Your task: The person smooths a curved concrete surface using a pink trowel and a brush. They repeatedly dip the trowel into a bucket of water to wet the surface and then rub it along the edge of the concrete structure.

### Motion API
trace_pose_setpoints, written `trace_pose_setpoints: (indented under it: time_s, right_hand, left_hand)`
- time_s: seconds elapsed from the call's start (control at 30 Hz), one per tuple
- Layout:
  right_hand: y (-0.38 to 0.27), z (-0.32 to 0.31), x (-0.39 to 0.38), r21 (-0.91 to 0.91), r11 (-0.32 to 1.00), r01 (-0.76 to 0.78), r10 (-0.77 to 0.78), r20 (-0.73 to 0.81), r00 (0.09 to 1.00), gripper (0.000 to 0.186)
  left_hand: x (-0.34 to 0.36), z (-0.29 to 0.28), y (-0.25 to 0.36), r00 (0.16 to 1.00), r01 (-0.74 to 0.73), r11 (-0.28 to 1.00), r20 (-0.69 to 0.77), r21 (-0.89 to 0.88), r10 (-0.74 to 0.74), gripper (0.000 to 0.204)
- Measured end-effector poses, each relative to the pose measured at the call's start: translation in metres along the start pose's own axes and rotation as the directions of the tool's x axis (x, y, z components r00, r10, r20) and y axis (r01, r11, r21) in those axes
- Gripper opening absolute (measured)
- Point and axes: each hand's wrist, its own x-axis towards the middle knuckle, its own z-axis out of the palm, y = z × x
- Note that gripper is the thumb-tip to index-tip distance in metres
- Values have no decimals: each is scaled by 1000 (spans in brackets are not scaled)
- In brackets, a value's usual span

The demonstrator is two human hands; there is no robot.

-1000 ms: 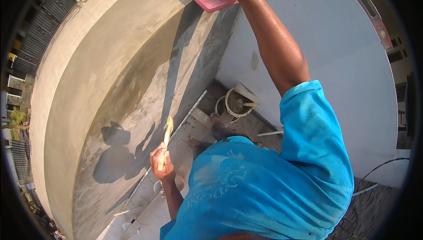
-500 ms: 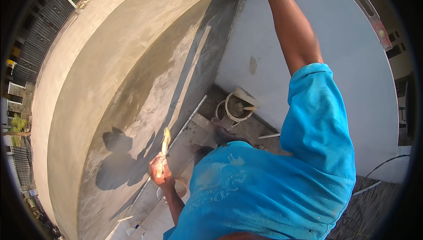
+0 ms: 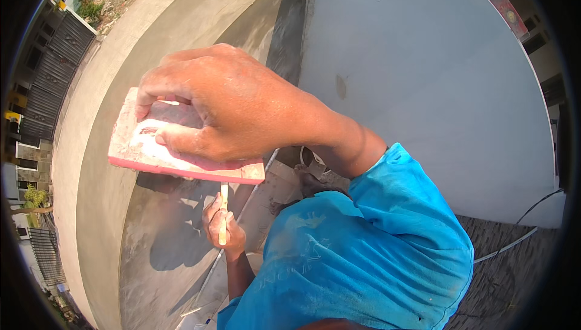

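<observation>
My right hand [image 3: 230, 100] reaches across to the left, its fingers closed on a pink plastering float [image 3: 127, 142] smeared with pale material. The float is held up in front of the grey plastered surface [image 3: 290, 33], with its red edge towards me. Just below it, my left hand [image 3: 215, 224] grips the light wooden handle of a brush [image 3: 224, 200]. The upper end of the brush is hidden behind the float, and whether the two touch I cannot tell.
A smooth bluish-white wall [image 3: 423, 75] rises on the right, with a red and grey spirit level [image 3: 502, 0] at its top edge. Partly covered by my right forearm, a bucket [image 3: 311, 160] stands below. A dark cable [image 3: 538, 203] hangs at the far right.
My right hand has come back from the top of the view, down and left, bringing the float over the brush. My left hand still holds the brush, in nearly the same place.
</observation>
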Motion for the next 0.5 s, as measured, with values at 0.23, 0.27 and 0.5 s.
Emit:
trace_pose_setpoints:
  time_s: [0.23,0.27,0.5]
  right_hand:
    - [63,-40,-159,768,448,-458,706,10,708,29]
    - [68,-48,-144,819,443,-365,670,-32,742,29]
    - [201,-201,9,-368,714,-596,483,-357,800,19]
  left_hand:
    - [62,65,40,968,-246,929,-26,-278,248,15]
    - [66,68,42,957,-278,907,-13,-316,289,15]
    - [12,34,17,957,-55,989,275,-141,92,15]
